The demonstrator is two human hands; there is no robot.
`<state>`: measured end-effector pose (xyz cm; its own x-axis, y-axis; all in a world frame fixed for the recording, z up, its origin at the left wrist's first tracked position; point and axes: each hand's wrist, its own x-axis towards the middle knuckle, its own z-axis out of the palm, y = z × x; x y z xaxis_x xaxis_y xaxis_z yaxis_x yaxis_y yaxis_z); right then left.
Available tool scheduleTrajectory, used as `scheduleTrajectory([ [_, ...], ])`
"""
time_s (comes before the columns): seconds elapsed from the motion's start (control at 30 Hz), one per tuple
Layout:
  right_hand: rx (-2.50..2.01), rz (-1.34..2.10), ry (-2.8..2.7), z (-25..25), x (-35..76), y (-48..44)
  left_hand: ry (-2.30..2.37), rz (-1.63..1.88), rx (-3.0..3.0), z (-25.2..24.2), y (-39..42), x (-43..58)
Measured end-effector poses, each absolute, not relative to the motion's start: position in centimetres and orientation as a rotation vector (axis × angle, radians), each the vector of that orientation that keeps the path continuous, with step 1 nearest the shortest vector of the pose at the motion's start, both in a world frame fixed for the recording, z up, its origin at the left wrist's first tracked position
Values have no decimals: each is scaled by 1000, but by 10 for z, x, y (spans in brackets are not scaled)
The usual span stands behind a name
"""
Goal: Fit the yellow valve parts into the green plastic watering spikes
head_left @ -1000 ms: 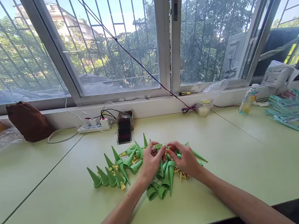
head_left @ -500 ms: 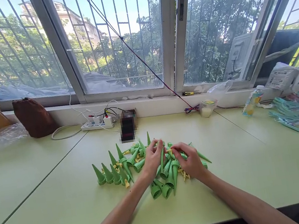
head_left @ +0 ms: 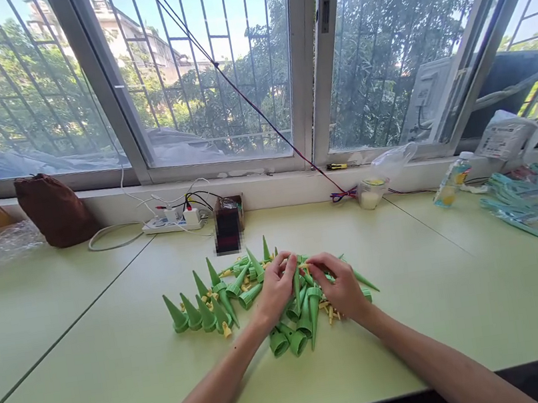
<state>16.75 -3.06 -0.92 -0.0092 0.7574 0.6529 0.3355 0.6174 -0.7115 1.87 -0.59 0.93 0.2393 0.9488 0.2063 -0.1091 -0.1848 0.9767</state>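
Observation:
My left hand point(head_left: 276, 289) is closed around a green plastic cone spike point(head_left: 296, 285), its narrow end hanging downward. Beside it, my right hand point(head_left: 341, 286) pinches a small yellow plastic piece point(head_left: 304, 266) against the upper part of that spike; the fingers partly hide where the two meet. Below both hands lies a heap of loose green cones point(head_left: 298, 343), some with their hollow ends facing me. Small yellow pieces point(head_left: 332, 313) are scattered under my right hand. To the left, several green cones point(head_left: 194, 317) stand upright on their wide ends.
The pale green table point(head_left: 122, 371) runs up to the window. Along the back are a brown bag point(head_left: 55, 210), a white power strip point(head_left: 172, 227), a small box point(head_left: 238, 210), a jar point(head_left: 370, 196) and a bottle point(head_left: 452, 182). Turquoise packages point(head_left: 527, 217) lie at the right.
My hands stay together at nearly the same place. The spike in my left hand has turned slightly and its lower end shifted right. The whole view has moved a little.

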Motion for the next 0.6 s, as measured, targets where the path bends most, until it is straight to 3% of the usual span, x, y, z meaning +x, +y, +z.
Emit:
scheduleTrajectory([
  [0.4,-981,449,-1586,-13,172,-25,952,1244,1792,0,-5,14],
  [0.6,-971,669,-1510,-15,171,-26,1004,1321,2166,-6,-4,11],
])
